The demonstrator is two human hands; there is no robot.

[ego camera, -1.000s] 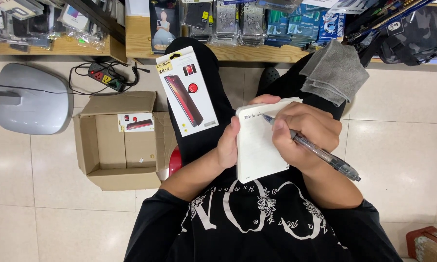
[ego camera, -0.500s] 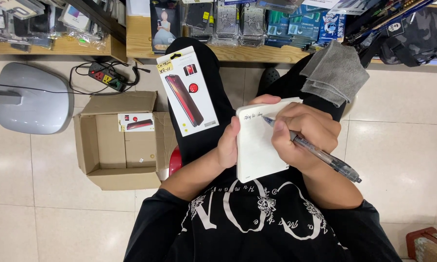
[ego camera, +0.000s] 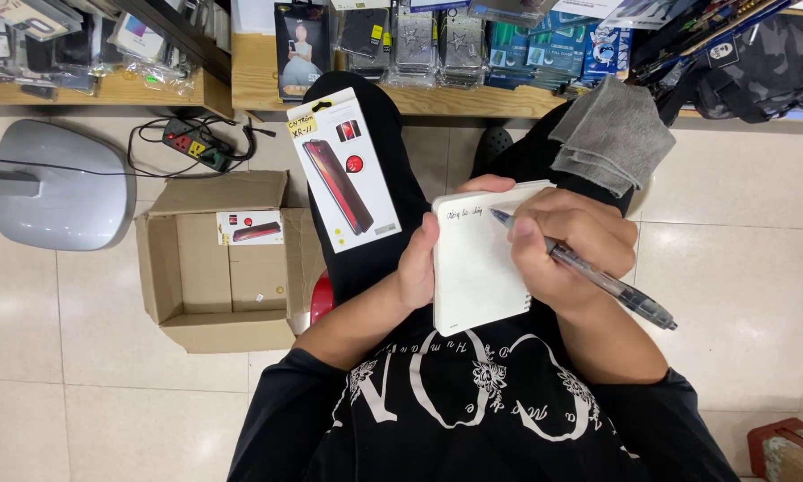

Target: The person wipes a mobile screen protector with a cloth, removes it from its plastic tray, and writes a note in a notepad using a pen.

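Note:
My left hand grips the left edge of a small white spiral notepad held over my lap. My right hand holds a clear-barrelled pen with its tip on the top line of the page, beside a short line of handwriting. A flat white package picturing a red phone rests on my left thigh, which is in black trousers. A folded grey cloth lies on my right knee.
An open cardboard box with one small packet inside sits on the tiled floor at left, beside a grey lamp base and a power strip. A wooden shelf with packaged phone accessories runs along the top. A dark bag lies at the upper right.
The pen tip has shifted slightly along the top line of the notepad. The left hand and the notepad have stayed in place.

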